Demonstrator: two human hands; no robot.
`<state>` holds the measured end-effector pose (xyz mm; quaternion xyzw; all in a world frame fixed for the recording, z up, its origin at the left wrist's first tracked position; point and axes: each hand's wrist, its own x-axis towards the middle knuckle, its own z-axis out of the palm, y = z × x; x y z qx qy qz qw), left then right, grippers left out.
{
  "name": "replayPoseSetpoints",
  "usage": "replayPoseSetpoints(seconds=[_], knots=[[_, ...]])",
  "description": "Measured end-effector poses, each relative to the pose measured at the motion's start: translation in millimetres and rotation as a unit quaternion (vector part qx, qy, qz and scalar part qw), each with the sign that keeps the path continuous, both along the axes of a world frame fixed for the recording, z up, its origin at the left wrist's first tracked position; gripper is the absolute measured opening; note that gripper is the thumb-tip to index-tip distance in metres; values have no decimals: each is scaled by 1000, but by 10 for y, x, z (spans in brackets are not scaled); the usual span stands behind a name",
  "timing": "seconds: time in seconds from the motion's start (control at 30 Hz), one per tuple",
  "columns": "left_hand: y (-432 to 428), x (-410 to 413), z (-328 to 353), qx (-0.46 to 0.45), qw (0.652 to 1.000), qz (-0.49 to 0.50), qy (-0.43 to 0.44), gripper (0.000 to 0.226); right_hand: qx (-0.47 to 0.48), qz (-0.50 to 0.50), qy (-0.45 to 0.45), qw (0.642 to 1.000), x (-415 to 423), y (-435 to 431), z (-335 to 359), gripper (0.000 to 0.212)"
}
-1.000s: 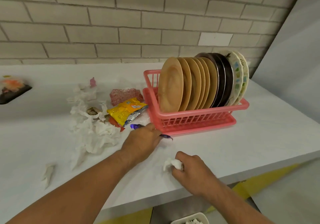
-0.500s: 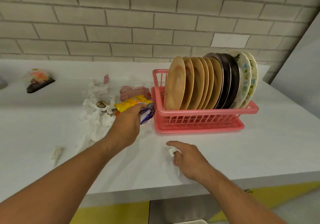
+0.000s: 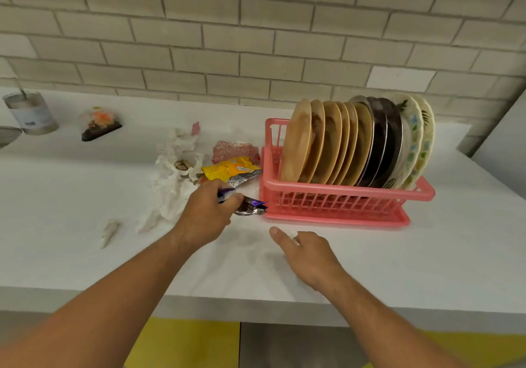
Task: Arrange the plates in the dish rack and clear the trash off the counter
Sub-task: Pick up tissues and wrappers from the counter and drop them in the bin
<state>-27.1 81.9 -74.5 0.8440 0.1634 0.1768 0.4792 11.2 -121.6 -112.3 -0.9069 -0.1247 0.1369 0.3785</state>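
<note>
Since a second ago the left hand (image 3: pixel 206 216) has gone from lying flat over the purple wrapper (image 3: pixel 252 205) to gripping it. Thumb and curled fingers close round one end, and the other end trails toward the front left corner of the dish rack (image 3: pixel 341 194). The right hand (image 3: pixel 306 253) has loosened from a fist: its first finger now stretches out over the counter (image 3: pixel 427 253), and the other fingers curl with a tissue scrap (image 3: pixel 293 236) pinched between them.

Left of the hands a small twist of paper (image 3: pixel 109 231) lies alone. Beyond the left hand sits a heap of crumpled tissue (image 3: pixel 173 185), with a yellow packet (image 3: pixel 230 169) just beside it. A red patterned wrapper (image 3: pixel 236 151) lies behind the packet, and both are close to the rack's left end. The rack holds all the plates (image 3: pixel 327 142) on edge in one leaning row — that half of the task looks done, and only the trash remains. Farther left stand a black food tray (image 3: pixel 101 124) and a can (image 3: pixel 31 114).

The purple wrapper looks like slick foil and is held by one end only, so it may slide out on the way to the bin. The scrap in the right hand is barely caught and could drop if that hand reaches for more. A hasty sweep at the packets could bump the rack — it looks like light plastic, heavily loaded, and the plates might shift.
</note>
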Motion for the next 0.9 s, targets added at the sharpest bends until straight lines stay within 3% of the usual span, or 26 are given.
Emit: replayPoseSetpoints(seconds=[0.07, 0.23, 0.4, 0.43, 0.57, 0.63, 0.7, 0.8, 0.9], knots=[[1, -30, -10, -17, 1000, 2, 9, 10, 25, -23, 5, 999, -16, 14, 10, 53], [-42, -116, -39, -61, 997, -46, 24, 42, 45, 4, 13, 999, -130, -13, -8, 23], [-128, -203, -34, -80, 994, -61, 47, 12, 91, -29, 4, 995, -227, -37, 8, 12], [-130, -239, -34, -53, 995, -72, 51, 17, 110, -40, 21, 993, -260, -35, 16, 8], [-78, -401, -98, 38, 979, -142, 138, 69, 118, -32, 149, 981, -416, -57, 13, 48], [-56, -493, -162, 30, 969, -174, 174, 76, 95, -21, 175, 980, -510, -73, -19, 55], [-50, -565, -237, 33, 968, -187, 166, 58, 70, -21, 160, 984, -600, -90, -55, 52], [-84, -653, -290, 23, 975, -174, 135, 13, 79, -46, 137, 986, -721, -160, -108, 37], [-156, -722, -318, -50, 968, -197, 149, 15, 137, -65, 158, 976, -805, -246, -106, 15]])
